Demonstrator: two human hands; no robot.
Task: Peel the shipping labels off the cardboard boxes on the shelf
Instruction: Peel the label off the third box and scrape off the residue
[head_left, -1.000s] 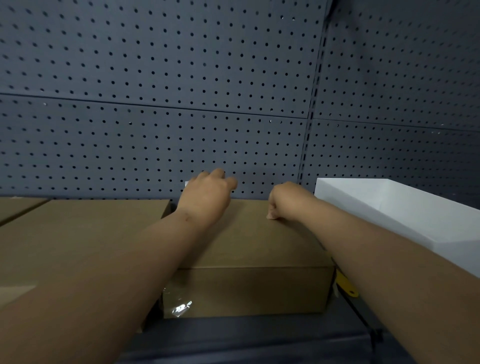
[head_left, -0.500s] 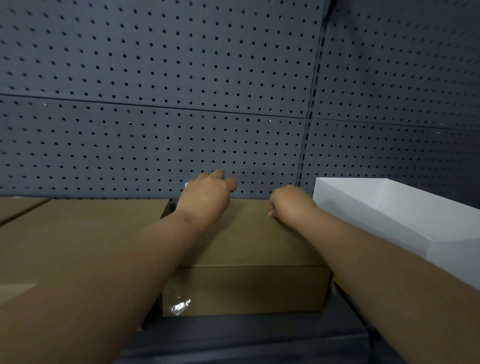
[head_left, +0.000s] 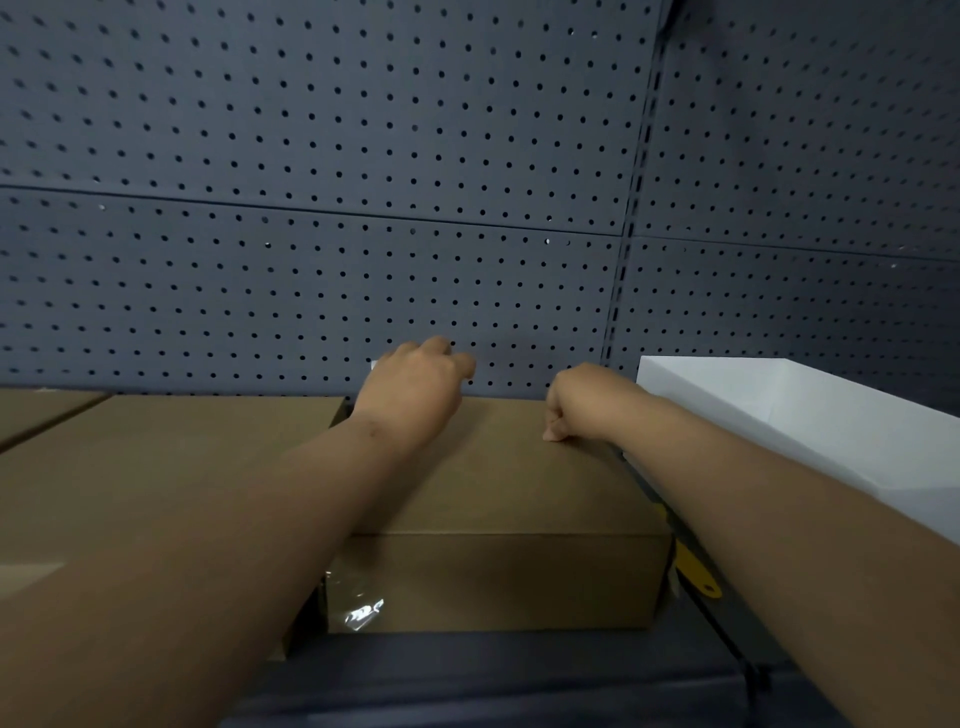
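Note:
A brown cardboard box (head_left: 519, 483) lies on the dark shelf (head_left: 467, 670), with clear tape (head_left: 363, 613) shining on its front face. My left hand (head_left: 410, 395) reaches over the box's top, its fingers hooked over the far edge. A small white corner (head_left: 373, 365) peeks out beside that hand; I cannot tell what it is. My right hand (head_left: 587, 400) is curled at the far right edge of the box, thumb tip pressed on the top. No label shows on the faces of the box I can see.
A larger cardboard box (head_left: 156, 457) stands directly to the left. On the right sits a white open box (head_left: 831, 431). A yellow tag (head_left: 696, 571) hangs between it and the middle box. Grey pegboard (head_left: 363, 208) forms the back wall.
My right hand has shifted slightly to the right along the box's top. The left hand and the box have hardly moved.

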